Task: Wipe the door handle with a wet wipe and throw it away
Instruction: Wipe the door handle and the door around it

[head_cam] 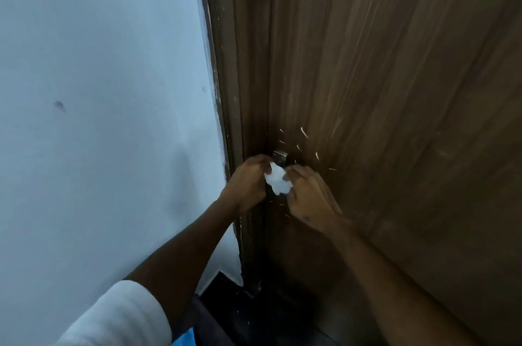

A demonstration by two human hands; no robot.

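Note:
A crumpled white wet wipe is bunched over the door handle, whose metal plate shows just above it on the brown wooden door. My left hand grips the wipe from the left side, fingers curled. My right hand pinches the wipe from the right, its back turned toward me. Most of the handle is hidden behind the wipe and both hands.
A pale blue-white wall fills the left half. The dark brown door frame runs between wall and door. Dark floor shows at the bottom, beside my white sleeve.

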